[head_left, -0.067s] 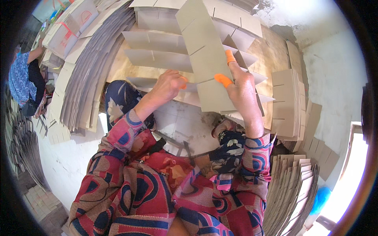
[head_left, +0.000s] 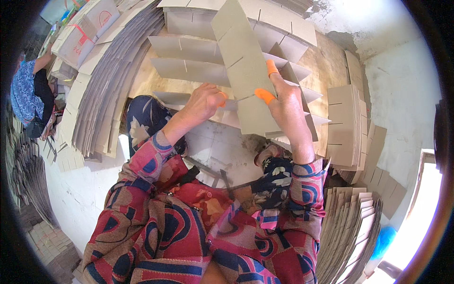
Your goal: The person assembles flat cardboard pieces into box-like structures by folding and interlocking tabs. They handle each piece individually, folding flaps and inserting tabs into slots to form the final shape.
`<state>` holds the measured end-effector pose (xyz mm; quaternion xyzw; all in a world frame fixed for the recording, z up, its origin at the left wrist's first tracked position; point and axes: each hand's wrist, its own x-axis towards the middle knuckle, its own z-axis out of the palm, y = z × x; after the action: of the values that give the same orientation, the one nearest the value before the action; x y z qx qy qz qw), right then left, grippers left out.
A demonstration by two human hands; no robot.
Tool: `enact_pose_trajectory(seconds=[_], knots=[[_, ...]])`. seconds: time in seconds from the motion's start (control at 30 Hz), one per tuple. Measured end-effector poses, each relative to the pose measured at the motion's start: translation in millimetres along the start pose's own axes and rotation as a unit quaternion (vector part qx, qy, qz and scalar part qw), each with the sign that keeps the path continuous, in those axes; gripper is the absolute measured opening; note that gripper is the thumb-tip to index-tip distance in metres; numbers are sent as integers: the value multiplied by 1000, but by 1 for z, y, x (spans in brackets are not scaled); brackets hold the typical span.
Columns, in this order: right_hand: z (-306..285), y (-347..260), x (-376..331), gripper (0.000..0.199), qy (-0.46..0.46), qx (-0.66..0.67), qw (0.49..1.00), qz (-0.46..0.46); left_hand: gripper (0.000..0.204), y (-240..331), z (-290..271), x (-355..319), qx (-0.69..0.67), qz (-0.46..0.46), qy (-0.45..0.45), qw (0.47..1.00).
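My right hand (head_left: 287, 102), with orange finger covers on thumb and forefinger, grips a long grey-brown slotted cardboard strip (head_left: 243, 61) tilted upright before me. Several parallel cardboard strips (head_left: 191, 71) stand on edge on the wooden board beneath, and a cross strip (head_left: 287, 71) runs through them on the right. My left hand (head_left: 206, 102) is closed, an orange cover on one fingertip, pinching at the top of the nearest standing strip (head_left: 231, 105). Its other fingers are curled, and the exact contact is partly hidden. The held strip covers the middle of the standing strips.
Cardboard strips are stacked along the left (head_left: 111, 85), at the far edge (head_left: 265, 16) and on the right (head_left: 344, 128). Another stack (head_left: 350, 232) stands at lower right. A carton (head_left: 85, 33) sits at upper left, close to another person (head_left: 33, 92). The pale wall (head_left: 397, 94) bounds the right.
My right hand has shifted slightly left and up along the held strip. The left hand stays almost where it was.
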<state>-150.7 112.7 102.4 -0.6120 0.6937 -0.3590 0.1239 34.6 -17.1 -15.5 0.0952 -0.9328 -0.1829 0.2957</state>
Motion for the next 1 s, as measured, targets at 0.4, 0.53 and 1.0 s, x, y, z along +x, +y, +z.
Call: enact_pose_trajectory(seconds=[0.4,0.53,1.0], knots=[[4,-6,12,61,-8,-3,1000,5,8,-2,1,3,11,-26,5,1000],[-1,-8,13,59,14,10,1000,-14,12,-3,-1,3,22,-32,-24,999],[22,10,24,49,-74,-26,997,-22,11,-4,2,8,-13,-36,-18,999]])
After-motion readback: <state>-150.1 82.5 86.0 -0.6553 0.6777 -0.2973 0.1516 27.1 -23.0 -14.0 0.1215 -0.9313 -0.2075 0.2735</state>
